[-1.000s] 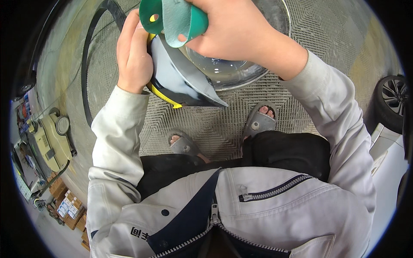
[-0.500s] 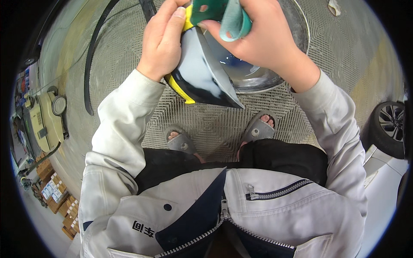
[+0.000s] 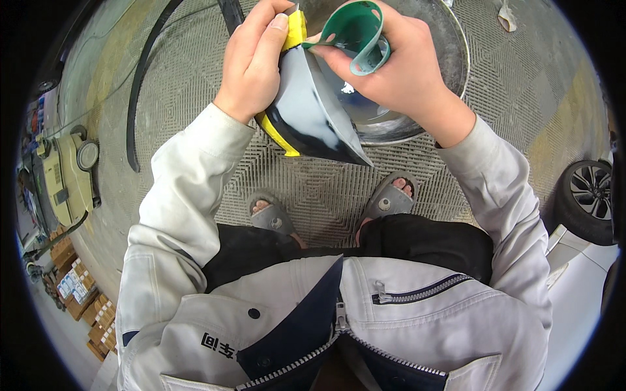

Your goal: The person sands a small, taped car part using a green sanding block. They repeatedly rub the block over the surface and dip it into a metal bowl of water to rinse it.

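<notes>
My left hand [image 3: 251, 62] is closed on a curved part [image 3: 310, 114], patchy grey and black, with yellow tape [image 3: 277, 133] along its left edge and at its top end. My right hand [image 3: 398, 72] grips a curled green sheet with holes [image 3: 355, 23], pale on one face. Its thumb tip is at the part’s upper end, beside the tape; whether it touches cannot be told. Beneath both hands is a wide metal basin [image 3: 460, 72] with liquid inside, partly hidden by the part and my right hand.
Textured mat floor [image 3: 306, 182] under grey slippers [image 3: 385, 205]. A black strip [image 3: 135, 117] lies at left, with a beige machine [image 3: 65, 179] and cardboard boxes [image 3: 81, 293] beyond. A wheel [image 3: 587, 195] stands at right; a pale scrap [image 3: 507, 16] lies top right.
My hands and the part shifted right over the last second, mostly in the first half. My right hand then dropped slightly, and the green sheet turned to show its curled green inside.
</notes>
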A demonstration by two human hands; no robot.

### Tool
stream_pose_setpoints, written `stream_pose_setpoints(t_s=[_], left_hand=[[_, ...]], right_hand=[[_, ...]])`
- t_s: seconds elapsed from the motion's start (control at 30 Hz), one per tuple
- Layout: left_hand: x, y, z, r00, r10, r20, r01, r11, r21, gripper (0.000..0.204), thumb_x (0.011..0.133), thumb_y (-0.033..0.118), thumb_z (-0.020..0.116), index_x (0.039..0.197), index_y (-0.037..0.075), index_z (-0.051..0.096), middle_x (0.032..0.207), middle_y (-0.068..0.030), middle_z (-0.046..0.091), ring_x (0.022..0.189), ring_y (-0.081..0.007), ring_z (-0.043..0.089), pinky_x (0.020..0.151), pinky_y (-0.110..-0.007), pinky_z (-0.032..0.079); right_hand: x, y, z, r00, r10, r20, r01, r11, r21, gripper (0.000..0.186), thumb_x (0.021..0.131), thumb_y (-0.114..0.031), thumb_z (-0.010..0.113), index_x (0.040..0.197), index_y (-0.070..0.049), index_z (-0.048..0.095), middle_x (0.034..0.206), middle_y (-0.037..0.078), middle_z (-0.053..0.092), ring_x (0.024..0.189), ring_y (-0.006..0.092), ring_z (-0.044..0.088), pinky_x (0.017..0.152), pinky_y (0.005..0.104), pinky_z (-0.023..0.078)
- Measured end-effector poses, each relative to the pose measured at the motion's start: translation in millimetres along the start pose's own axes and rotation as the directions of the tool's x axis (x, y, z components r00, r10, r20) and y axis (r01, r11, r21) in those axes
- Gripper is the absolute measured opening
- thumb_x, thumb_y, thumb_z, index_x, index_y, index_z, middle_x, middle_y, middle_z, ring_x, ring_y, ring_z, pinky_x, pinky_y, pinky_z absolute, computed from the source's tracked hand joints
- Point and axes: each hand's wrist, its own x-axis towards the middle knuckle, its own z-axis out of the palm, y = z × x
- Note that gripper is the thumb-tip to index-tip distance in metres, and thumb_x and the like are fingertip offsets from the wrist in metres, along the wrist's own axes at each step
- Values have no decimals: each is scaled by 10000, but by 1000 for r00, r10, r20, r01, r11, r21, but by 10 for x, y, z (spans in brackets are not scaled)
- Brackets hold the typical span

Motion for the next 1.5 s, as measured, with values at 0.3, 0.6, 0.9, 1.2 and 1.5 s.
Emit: stream_pose_setpoints(t_s=[0.3,0.6,0.9,1.2,1.5], left_hand=[[-21,-254,-49,997,41,72,-40,999,-15,360,1193,218,427,1363,-16,640,1211,-41,706,1110,-115,615,1021,-261,477],[23,-154,-5,999,26,43,-28,999,30,366,1190,228,441,1372,-15,646,1162,-62,714,1068,-132,629,967,-287,492],[40,-170,18,997,79,2,-79,996,41,352,1185,243,473,1328,-7,674,986,-78,714,898,-163,645,821,-324,517],[43,-167,24,995,98,-4,-98,994,45,355,1188,252,471,1323,-6,673,986,-80,715,903,-166,652,819,-327,521],[42,-135,21,997,78,2,-78,996,37,361,1184,254,463,1317,-7,675,1004,-101,725,913,-177,665,825,-338,527]], right_hand=[[57,-12,-90,996,77,-35,-74,994,78,238,895,-45,861,1087,-46,720,929,143,769,829,357,784,766,402,601],[46,-18,-8,997,-14,-73,31,970,240,269,946,-54,831,1174,-47,689,945,147,763,832,355,770,771,405,592],[85,-58,-27,988,-118,-103,126,990,69,332,883,-64,848,1180,-52,700,1001,155,749,904,386,771,787,434,597],[87,-30,14,966,-196,-167,205,978,37,388,815,-72,857,1166,-56,692,990,157,748,901,405,770,785,450,602],[69,-43,-4,964,-220,-148,220,975,-14,383,835,-98,849,1180,-70,687,994,147,761,882,396,784,752,449,611]])
